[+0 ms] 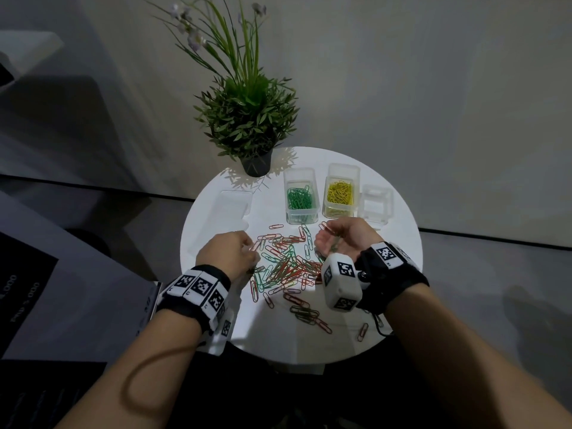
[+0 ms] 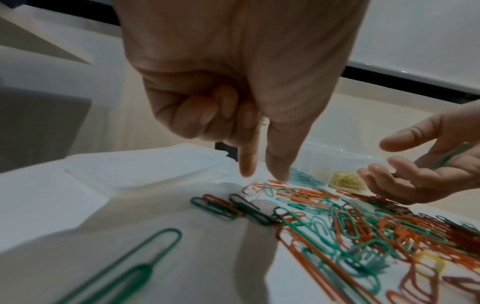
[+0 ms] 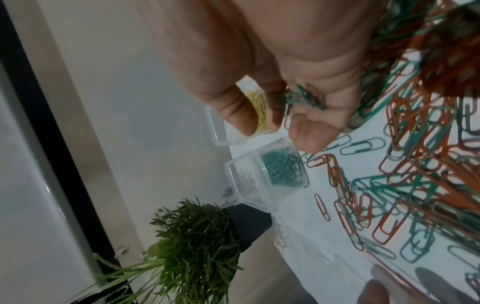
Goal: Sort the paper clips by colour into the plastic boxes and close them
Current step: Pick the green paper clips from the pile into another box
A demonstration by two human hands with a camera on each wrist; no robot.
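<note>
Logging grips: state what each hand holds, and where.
Right hand cups green clips in its upturned palm. Left hand is at the edge of the pile; any hold cannot be told.

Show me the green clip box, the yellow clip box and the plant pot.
green clip box [image 1: 302, 216]: head view, front wall.
yellow clip box [image 1: 337, 212]: head view, front wall.
plant pot [image 1: 256, 167]: head view, dark side wall.

The paper clips [image 1: 286, 263] at frame centre look smooth, with a coloured coating. Above them, the boxes [image 1: 299, 176] are clear, glossy plastic. The white tabletop [image 1: 399, 274] looks smooth; the pot [image 1: 256, 166], upper centre, matt black.
</note>
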